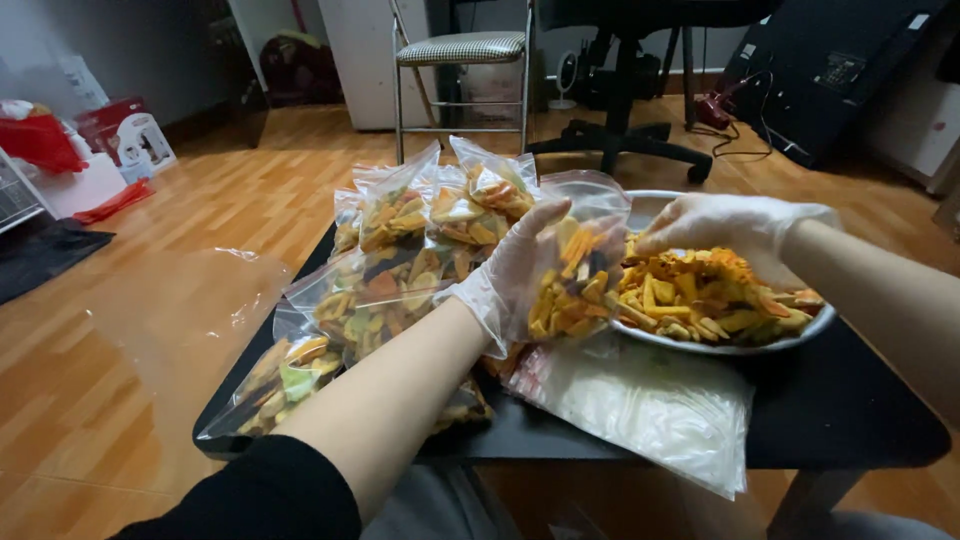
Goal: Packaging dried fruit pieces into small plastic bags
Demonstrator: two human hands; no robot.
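- Head view: left hand [510, 270], in a thin clear glove, grasps a clear plastic bag [575, 275] partly filled with dried fruit chips, held upright at the table centre, touching the bowl's left rim.
- Right hand [725, 222], also gloved, rests with fingers curled on the chips [710, 295] heaped in the metal bowl [730, 347]; whether it grips any cannot be told.
- Filled bags [400, 270] lie stacked to the left on the black table [850, 400].
- Empty bags [650, 405] lie flat near the bowl's near edge.
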